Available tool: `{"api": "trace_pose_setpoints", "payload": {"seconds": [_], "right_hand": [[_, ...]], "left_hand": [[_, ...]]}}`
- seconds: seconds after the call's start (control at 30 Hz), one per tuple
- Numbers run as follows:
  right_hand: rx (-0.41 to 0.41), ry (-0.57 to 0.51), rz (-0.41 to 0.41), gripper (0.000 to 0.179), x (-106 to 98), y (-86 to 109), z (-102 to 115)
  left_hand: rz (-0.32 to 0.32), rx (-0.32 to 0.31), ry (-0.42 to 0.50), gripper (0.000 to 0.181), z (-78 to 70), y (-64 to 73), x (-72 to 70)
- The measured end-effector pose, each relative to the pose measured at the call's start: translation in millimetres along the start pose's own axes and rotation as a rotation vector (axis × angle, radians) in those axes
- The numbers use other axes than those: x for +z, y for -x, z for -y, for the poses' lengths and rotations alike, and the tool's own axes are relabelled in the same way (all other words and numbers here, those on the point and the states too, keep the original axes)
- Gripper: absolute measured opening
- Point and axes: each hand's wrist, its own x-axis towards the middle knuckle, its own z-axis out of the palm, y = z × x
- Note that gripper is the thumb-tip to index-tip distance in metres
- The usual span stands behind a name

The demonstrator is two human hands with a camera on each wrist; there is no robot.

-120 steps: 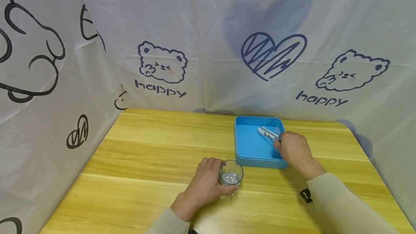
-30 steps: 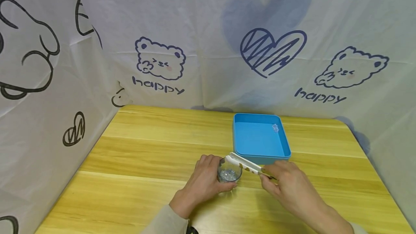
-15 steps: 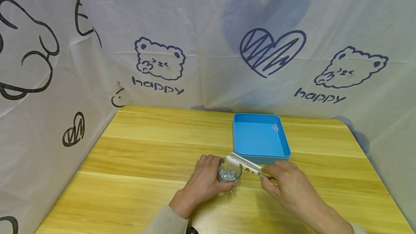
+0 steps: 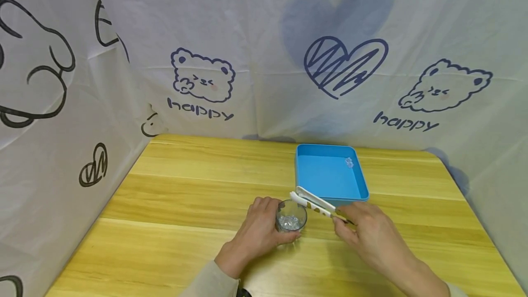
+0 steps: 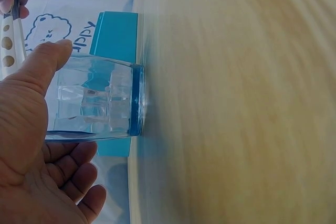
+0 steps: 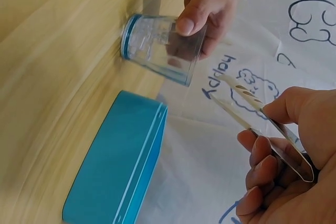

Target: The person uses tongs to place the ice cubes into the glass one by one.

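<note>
My left hand [image 4: 257, 230] holds a clear drinking glass [image 5: 94, 98] upright on the table, thumb on the near side and fingers round the far side. Clear ice-like cubes [image 6: 149, 38] lie in the lower part of the glass. Between thumb and fingers, my right hand [image 4: 371, 233] pinches white tongs [image 4: 315, 203] with brown spots. Their tips stand apart just above the glass's right rim, with nothing seen between them. Behind and to the right sits a blue square tray [image 4: 330, 178] with one clear piece [image 4: 349, 162] in its far right corner.
The wooden table [image 4: 198, 196] reaches back to a white printed cloth [image 4: 272, 118] hung behind it. A second cloth wall [image 4: 45, 159] runs along the left side. The tray stands close behind the glass and tongs.
From the tray, the right hand has brought the tongs over to the glass. In the last half second the tongs lifted slightly and their tips spread. The left hand stays on the glass.
</note>
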Motion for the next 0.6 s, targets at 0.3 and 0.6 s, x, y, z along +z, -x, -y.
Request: {"api": "trace_pose_setpoints", "payload": {"seconds": [0.3,0.6], "right_hand": [[0.004,0.003,-0.071,0.006,3,-5.2,-19],[-0.129,0.089,-0.250,0.016,10,-12.7,-45]], "left_hand": [[-0.001,0.008,0.002,0.076,0.0,-0.2,0.1],[0.007,0.002,0.008,0.077,-1.0,-0.3,-0.1]]}}
